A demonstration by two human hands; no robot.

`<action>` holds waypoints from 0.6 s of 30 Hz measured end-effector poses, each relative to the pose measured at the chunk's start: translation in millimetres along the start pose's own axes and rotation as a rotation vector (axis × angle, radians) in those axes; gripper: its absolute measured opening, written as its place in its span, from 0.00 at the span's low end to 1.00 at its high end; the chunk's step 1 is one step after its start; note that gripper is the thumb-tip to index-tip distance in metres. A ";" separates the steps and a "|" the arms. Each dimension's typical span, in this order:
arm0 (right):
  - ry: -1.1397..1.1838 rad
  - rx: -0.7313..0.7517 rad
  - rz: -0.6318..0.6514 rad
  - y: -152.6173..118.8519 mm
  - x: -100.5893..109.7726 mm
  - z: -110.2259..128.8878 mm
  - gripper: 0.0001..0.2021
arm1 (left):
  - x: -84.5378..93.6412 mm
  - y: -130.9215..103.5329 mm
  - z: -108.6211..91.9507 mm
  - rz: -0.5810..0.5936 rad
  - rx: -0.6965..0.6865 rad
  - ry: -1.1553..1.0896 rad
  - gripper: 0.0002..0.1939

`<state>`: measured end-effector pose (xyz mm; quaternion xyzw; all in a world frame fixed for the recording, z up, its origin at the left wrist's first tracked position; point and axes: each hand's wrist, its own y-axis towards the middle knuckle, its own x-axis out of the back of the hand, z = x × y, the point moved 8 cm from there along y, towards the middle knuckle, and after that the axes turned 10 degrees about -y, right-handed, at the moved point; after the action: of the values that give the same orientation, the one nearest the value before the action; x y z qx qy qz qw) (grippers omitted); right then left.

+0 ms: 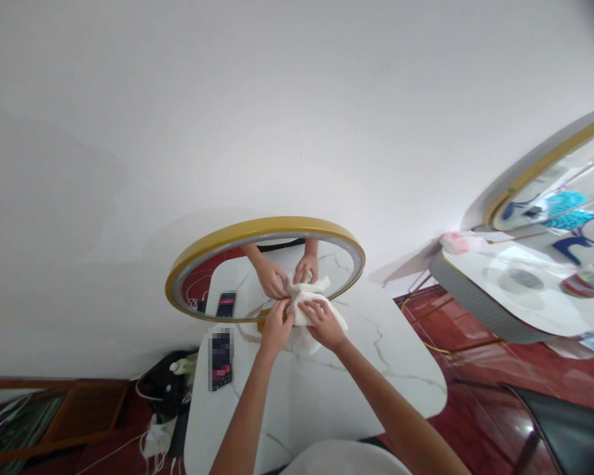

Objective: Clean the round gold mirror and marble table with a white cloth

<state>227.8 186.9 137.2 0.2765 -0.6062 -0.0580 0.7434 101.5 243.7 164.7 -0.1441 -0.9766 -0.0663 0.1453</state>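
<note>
A round mirror (pixel 264 224) in a gold frame stands on a white marble-patterned table (pixel 366 376), close to the wall. At the mirror's lower edge, a crumpled white cloth (pixel 307 340) lies bunched. My right hand (pixel 325 326) is on top of the cloth, its fingers bent and gripping it. Beside it, my left hand (pixel 276 330) has its fingers closed at the cloth's left edge, next to the mirror's gold base (pixel 261 324). The left fingertips are partly hidden. Both hands and the cloth are reflected in the mirror glass.
A phone (pixel 221 359), blurred out, lies on the table's left side. To the right are a second white table (pixel 475 284), another gold-framed mirror (pixel 534 175) and a black chair (pixel 564 422). A black bag (pixel 163 382) and white cables (pixel 156 445) are at the lower left.
</note>
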 end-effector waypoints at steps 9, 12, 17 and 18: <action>0.186 -0.002 0.344 2.3 -55.0 19.0 0.32 | -1.3 4.7 4.4 0.060 -0.096 0.238 0.14; 0.176 0.004 0.310 2.3 -53.4 22.8 0.32 | -1.2 5.1 5.3 0.057 -0.106 0.260 0.14; 0.141 0.016 0.335 1.3 -62.3 19.5 0.28 | -1.1 5.0 1.8 0.069 -0.119 0.275 0.14; 0.136 0.015 0.352 -0.3 -65.6 17.4 0.26 | -1.0 5.0 1.0 0.070 -0.122 0.277 0.13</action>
<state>194.8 208.4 82.0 0.1751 -0.5941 0.0965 0.7792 103.6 248.3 163.9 -0.1759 -0.9357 -0.1396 0.2719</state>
